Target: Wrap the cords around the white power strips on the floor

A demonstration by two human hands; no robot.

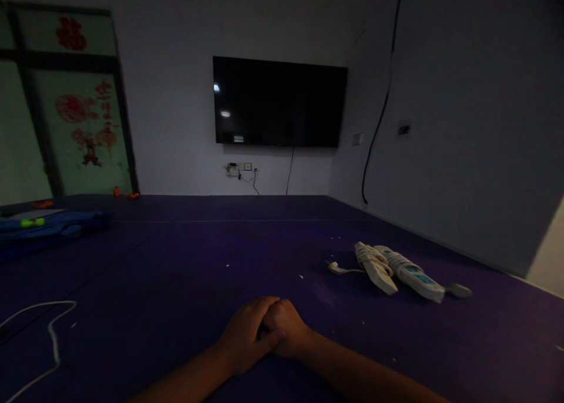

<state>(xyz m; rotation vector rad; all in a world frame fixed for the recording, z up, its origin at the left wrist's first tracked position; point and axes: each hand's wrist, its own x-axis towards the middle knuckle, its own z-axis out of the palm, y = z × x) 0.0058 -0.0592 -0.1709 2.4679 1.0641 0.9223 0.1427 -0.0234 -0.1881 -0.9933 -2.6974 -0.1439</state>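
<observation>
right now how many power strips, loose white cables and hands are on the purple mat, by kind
power strips: 2
loose white cable: 1
hands, left hand clasped with right hand: 2
total: 5

Present: two hands [264, 332], two power strips [379, 268], one plug [333, 267], one white cable [53, 332], one TV [279, 100].
</observation>
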